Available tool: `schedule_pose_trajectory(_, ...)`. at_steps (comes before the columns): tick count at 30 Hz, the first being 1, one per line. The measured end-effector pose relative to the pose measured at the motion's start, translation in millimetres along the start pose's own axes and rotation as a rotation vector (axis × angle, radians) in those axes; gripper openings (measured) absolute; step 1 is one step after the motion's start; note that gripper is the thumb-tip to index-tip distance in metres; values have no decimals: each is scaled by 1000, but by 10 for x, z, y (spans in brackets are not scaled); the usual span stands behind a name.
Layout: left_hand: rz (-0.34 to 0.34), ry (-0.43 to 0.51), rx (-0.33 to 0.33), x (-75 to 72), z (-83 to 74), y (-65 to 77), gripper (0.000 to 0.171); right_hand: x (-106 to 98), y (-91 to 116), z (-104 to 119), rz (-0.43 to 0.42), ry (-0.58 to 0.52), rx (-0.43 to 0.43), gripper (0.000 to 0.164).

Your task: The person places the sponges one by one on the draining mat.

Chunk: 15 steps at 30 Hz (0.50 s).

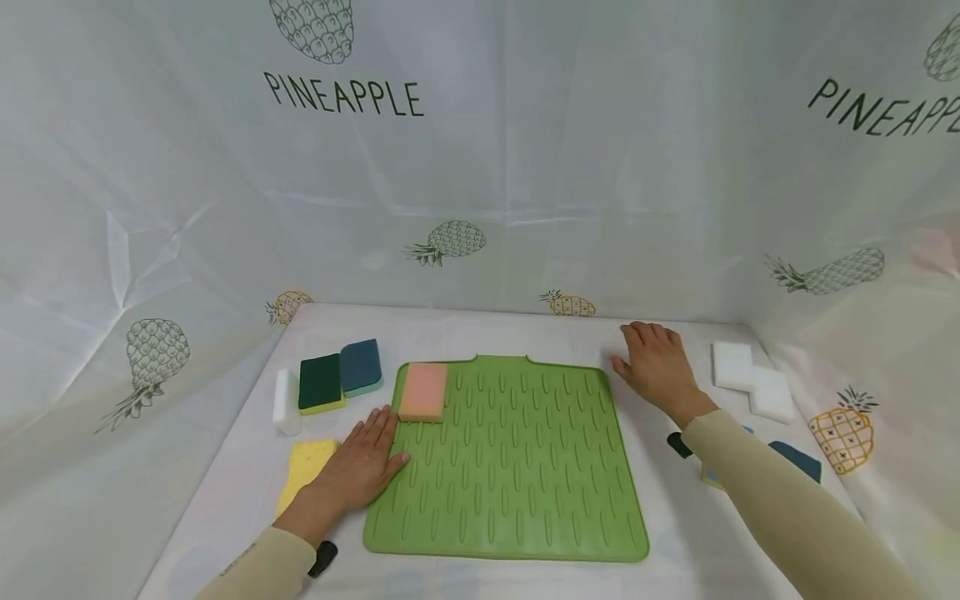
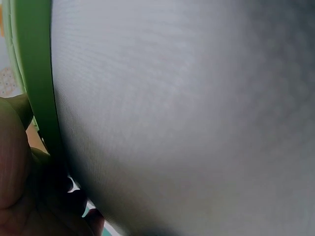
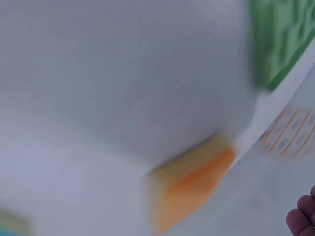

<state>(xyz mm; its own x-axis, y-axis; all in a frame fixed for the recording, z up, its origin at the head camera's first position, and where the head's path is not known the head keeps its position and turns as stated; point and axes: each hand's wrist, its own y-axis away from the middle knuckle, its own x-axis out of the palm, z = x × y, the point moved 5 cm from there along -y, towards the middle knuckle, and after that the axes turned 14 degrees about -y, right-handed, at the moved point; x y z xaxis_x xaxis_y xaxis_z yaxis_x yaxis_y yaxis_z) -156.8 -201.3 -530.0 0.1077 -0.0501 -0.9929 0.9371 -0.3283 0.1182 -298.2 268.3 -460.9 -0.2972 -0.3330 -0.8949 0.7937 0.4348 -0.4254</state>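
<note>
A green ridged mat (image 1: 517, 467) lies on the table, a pink sponge (image 1: 423, 390) on its back left corner. My left hand (image 1: 360, 462) rests along the mat's left edge, fingers extended beside the pink sponge. In the left wrist view the thumb touches the mat's green rim (image 2: 37, 73). Off the mat's back right corner is my right hand (image 1: 656, 367), fingers loosely bent and holding nothing visible. The right wrist view shows a blurred orange and yellow sponge (image 3: 194, 179) on the table, apart from the visible fingertips (image 3: 300, 219); the head view hides it.
Left of the mat are a white sponge (image 1: 287, 402), a dark green one (image 1: 321, 382), a blue one (image 1: 362, 365) and a yellow one (image 1: 306, 467). To the right lie two white sponges (image 1: 752, 375) and a dark blue one (image 1: 797, 460), near a partly covered yellow-and-blue sponge (image 1: 711, 477).
</note>
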Motion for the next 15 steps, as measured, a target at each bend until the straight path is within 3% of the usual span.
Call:
schedule_pose_trajectory(6,1,-3,-8,0,8,12,76,-123,298,-400,76,26,102,58)
schedule_pose_trajectory(10,-14,-4,-9,-15,6,17,76,-108,396,-517,150,37,149,59)
schedule_pose_trajectory(15,-22,-3,-1,-23,-10,7,77,-82,449,-583,185,43,175,60)
